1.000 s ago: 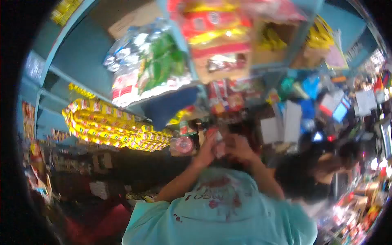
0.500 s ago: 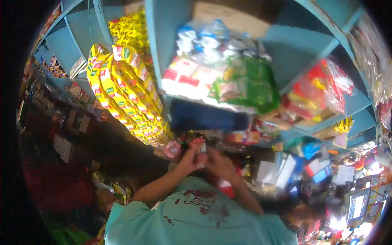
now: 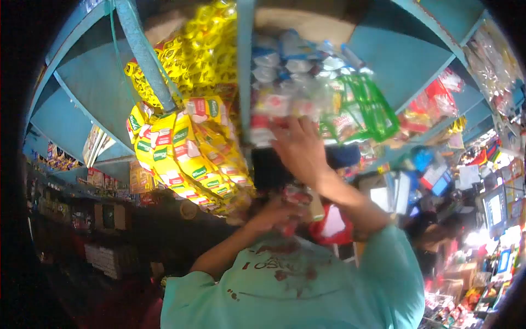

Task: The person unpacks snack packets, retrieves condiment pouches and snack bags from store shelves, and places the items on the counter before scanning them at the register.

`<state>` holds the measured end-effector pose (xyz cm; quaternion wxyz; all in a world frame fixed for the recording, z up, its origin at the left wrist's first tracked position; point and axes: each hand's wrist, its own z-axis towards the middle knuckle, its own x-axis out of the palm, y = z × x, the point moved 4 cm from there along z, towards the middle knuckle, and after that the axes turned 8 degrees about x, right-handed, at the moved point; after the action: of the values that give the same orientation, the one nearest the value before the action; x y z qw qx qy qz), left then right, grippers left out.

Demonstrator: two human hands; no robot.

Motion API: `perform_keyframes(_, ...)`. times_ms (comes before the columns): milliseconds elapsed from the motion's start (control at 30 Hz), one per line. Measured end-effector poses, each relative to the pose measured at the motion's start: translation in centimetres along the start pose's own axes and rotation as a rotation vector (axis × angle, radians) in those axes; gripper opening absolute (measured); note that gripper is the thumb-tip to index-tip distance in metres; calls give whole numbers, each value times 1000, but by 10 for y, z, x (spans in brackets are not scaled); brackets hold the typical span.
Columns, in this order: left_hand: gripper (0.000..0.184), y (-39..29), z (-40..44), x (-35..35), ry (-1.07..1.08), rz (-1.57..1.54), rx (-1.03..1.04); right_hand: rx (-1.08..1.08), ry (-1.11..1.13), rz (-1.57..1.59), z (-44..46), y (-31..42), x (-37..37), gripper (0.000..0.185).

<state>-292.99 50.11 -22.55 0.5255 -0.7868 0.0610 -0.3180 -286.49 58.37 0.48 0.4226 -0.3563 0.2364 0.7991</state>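
Observation:
My right hand [image 3: 300, 151] is raised to the shelf, fingers spread against the front of some red-and-white packets [image 3: 272, 105]. Beside them lie green packs [image 3: 361, 109] and clear packets with blue tops [image 3: 296, 55]. Lower down, near my chest, my left hand [image 3: 279, 211] is closed around a small red-and-white item [image 3: 296, 198], blurred and partly hidden by the fingers. Left of my hands hang long strips of yellow sachets [image 3: 192, 153].
Blue shelving [image 3: 245, 71] surrounds the packets. More yellow strips [image 3: 203, 44] hang at the upper left. A red-and-white bag [image 3: 333, 223] is under my right forearm. At the right are a monitor [image 3: 495, 208] and a person [image 3: 433, 236].
My right hand has left the small item near my left hand and moved up to the shelf packets. The view has shifted, bringing the yellow strips and shelf nearer. My left hand stays low.

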Motion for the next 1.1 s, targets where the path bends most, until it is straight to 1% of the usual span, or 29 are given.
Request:
perform_keyframes(33,49,-6,5,-2,17,147,37,2,30,-20,4,3,3,30)
perform_keyframes(100,51,-21,11,-1,10,255,111,55,19,-34,0,13,-4,28)
perform_keyframes(133,53,-42,5,6,-12,217,146,80,11,-42,-5,17,-8,28)
perform_keyframes(167,54,-55,2,9,-35,177,182,116,37,23,-13,17,-10,28)
perform_keyframes(233,54,-31,15,-9,-112,152,225,188,91,156,-33,11,-10,30)
perform_keyframes(267,54,-24,20,-17,-152,139,246,272,84,125,-37,10,-12,33)
perform_keyframes(367,51,-39,7,-20,-100,73,92,444,33,20,-43,8,-16,52)
perform_keyframes(400,50,-37,8,-24,-87,83,161,488,40,32,-47,10,-12,62)
perform_keyframes(467,46,-29,15,-33,-59,99,301,515,-55,47,-49,23,-10,64)
perform_keyframes(567,42,-37,17,-29,4,111,386,584,-150,33,-50,31,2,67)
perform_keyframes(633,41,-40,18,-26,26,100,391,612,-215,3,-50,32,7,67)
perform_keyframes(767,42,-47,18,-26,34,99,393,636,-284,154,-45,29,30,69)
perform_keyframes(800,42,-48,19,-27,40,97,383,644,-325,182,-39,32,31,63)
perform_keyframes(900,43,-47,16,-26,44,93,370,665,-387,174,-31,25,44,55)
perform_keyframes(933,43,-46,15,-25,42,86,365,662,-414,171,-29,26,42,46)
perform_keyframes(1033,44,-53,12,-16,34,44,392,639,-404,208,-32,18,42,39)
perform_keyframes(1067,45,-57,11,-12,32,6,429,640,-418,211,-33,17,42,36)
perform_keyframes(1100,47,-55,16,-14,75,64,367,640,-432,214,-34,16,42,33)
